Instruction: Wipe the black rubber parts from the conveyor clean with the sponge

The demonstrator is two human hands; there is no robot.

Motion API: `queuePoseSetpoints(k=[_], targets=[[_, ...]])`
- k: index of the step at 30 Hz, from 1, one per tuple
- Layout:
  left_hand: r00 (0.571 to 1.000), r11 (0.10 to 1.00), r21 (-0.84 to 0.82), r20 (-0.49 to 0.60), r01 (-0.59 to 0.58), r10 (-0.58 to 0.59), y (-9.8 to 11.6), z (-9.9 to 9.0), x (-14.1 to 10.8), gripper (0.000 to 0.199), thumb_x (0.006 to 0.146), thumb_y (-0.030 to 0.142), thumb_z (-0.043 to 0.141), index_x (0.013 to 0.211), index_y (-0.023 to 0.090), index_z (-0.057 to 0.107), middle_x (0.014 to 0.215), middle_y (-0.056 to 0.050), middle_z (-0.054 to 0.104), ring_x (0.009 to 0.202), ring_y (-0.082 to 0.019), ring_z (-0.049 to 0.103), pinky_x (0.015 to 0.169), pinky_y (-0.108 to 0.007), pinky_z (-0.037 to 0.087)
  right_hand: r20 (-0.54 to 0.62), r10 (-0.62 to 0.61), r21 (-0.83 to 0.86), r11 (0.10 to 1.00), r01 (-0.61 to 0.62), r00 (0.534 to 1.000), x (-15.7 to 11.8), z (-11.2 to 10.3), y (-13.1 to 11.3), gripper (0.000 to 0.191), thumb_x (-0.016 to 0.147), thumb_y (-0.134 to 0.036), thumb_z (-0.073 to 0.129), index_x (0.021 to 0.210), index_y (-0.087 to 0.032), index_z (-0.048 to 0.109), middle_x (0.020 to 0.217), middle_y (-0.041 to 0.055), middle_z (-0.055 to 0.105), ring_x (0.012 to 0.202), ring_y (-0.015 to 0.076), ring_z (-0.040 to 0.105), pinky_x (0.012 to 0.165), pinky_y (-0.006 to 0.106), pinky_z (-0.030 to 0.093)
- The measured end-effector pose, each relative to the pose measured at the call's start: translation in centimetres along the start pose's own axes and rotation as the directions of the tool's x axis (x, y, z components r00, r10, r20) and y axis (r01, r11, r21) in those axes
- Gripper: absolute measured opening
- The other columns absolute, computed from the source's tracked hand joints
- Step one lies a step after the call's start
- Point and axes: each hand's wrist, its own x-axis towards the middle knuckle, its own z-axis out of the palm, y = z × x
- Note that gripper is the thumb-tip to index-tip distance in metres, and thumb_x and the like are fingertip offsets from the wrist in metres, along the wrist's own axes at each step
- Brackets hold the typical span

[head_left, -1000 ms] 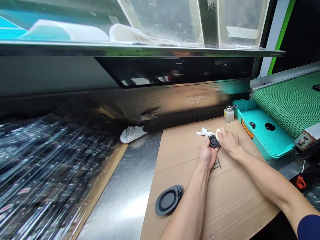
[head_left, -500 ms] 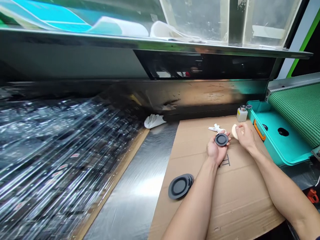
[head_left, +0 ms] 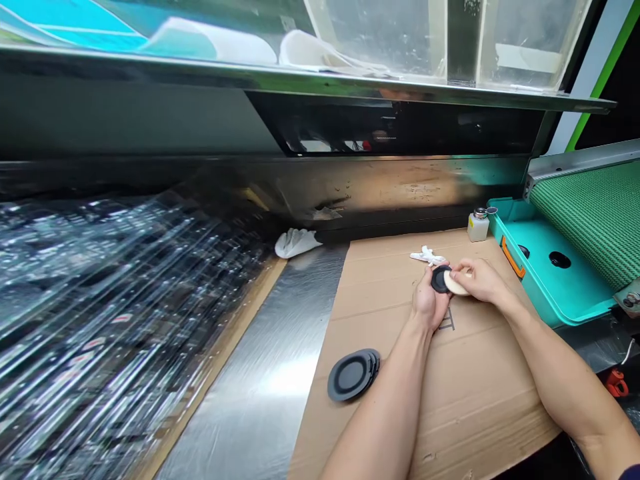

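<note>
My left hand (head_left: 428, 300), palm up, holds a round dark grey disc with a raised rim (head_left: 439, 279) by its edges. Pinched in my right hand (head_left: 479, 280) is a round cream-coloured pad (head_left: 457, 285), which lies over the right part of the disc's face. Part of the disc is hidden by the pad and fingers. Just beyond the hands a crumpled white cloth (head_left: 427, 256) rests on the cardboard sheet (head_left: 480, 373). More dark grey discs (head_left: 352, 376) lie overlapped on the cardboard, left of my left forearm.
A small pump bottle (head_left: 479, 225) stands beside a turquoise bin (head_left: 560, 287) holding a few black round pieces. Above the bin sits a green conveyor belt (head_left: 595, 200). A white glove (head_left: 297, 243) lies by the metal surface (head_left: 260, 360); stacked clear-wrapped items (head_left: 110, 320) fill the left.
My right hand has moved left and brought the cream pad from beside the disc onto its face. The disc has tilted in my left hand. The view has shifted slightly.
</note>
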Motion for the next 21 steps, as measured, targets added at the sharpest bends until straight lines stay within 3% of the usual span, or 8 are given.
queuePoseSetpoints(k=[2,6,8,11,16,19,21], targets=[[1.0,1.0,-0.008,0.015,0.018,-0.017,0.1,-0.1,0.1,0.04,0.103,0.037,0.036,0.099,0.016,0.069,0.101,-0.009,0.072,0.105,-0.022,0.067,0.1,-0.041,0.051,-0.087,0.022,-0.081,0.996,-0.029,0.996,-0.3,0.1,-0.7,0.025,0.091,-0.042,0.054,0.1,-0.025,0.071,0.09,0.0008,0.073,0.084,0.0183,0.064,0.075,0.025,0.044],[0.999,0.998,-0.025,0.0,0.052,-0.052,0.1,0.1,0.0,0.041,0.103,0.038,0.035,0.102,0.014,0.068,0.109,-0.013,0.072,0.113,-0.024,0.065,0.101,-0.041,0.052,-0.001,-0.036,-0.141,0.989,0.036,0.999,-0.6,1.0,-1.7,0.025,0.093,-0.045,0.053,0.1,-0.029,0.07,0.096,-0.0002,0.073,0.087,0.0184,0.065,0.075,0.025,0.043],[0.998,0.998,-0.033,0.004,0.057,-0.057,0.1,0.2,-0.2,0.038,0.103,0.036,0.035,0.106,0.016,0.067,0.112,-0.011,0.072,0.114,-0.024,0.064,0.099,-0.044,0.053,-0.125,0.07,-0.211,0.973,-0.095,0.99,-0.4,1.0,-1.4,0.031,0.096,-0.049,0.047,0.107,-0.029,0.068,0.096,0.0022,0.074,0.088,0.0209,0.066,0.075,0.027,0.043],[0.997,0.996,-0.053,-0.002,0.075,-0.075,0.4,0.3,-0.4,0.037,0.103,0.036,0.035,0.105,0.016,0.066,0.11,-0.012,0.071,0.11,-0.025,0.066,0.091,-0.043,0.058,-0.29,0.197,-0.229,0.936,-0.268,0.937,0.2,0.3,0.0,0.038,0.098,-0.052,0.042,0.113,-0.027,0.066,0.099,0.0065,0.074,0.092,0.0241,0.067,0.075,0.03,0.044],[0.994,0.967,-0.237,-0.04,0.094,-0.106,1.7,0.3,-0.6,0.04,0.103,0.036,0.031,0.11,0.013,0.063,0.103,-0.016,0.069,0.107,-0.024,0.068,0.09,-0.042,0.061,-0.401,0.21,-0.157,0.943,-0.293,0.892,1.2,-0.8,2.4,0.036,0.098,-0.049,0.042,0.11,-0.024,0.067,0.102,0.008,0.074,0.098,0.0238,0.067,0.082,0.03,0.045],[0.992,0.957,-0.27,-0.042,0.107,-0.122,2.3,0.5,-0.7,0.044,0.103,0.044,0.034,0.119,0.013,0.061,0.102,-0.016,0.068,0.107,-0.025,0.068,0.087,-0.039,0.063,-0.39,0.219,-0.186,0.933,-0.309,0.894,1.6,-1.0,3.2,0.035,0.096,-0.047,0.045,0.105,-0.023,0.069,0.1,0.0084,0.074,0.097,0.0238,0.066,0.081,0.03,0.044],[0.99,0.959,-0.254,-0.024,0.126,-0.137,2.5,0.6,-0.8,0.049,0.101,0.05,0.035,0.119,0.012,0.061,0.1,-0.015,0.067,0.103,-0.025,0.069,0.081,-0.034,0.064,-0.306,0.231,-0.243,0.919,-0.311,0.924,1.5,-1.2,3.4,0.033,0.092,-0.047,0.05,0.098,-0.023,0.072,0.095,0.0078,0.074,0.092,0.0239,0.067,0.076,0.029,0.044]])
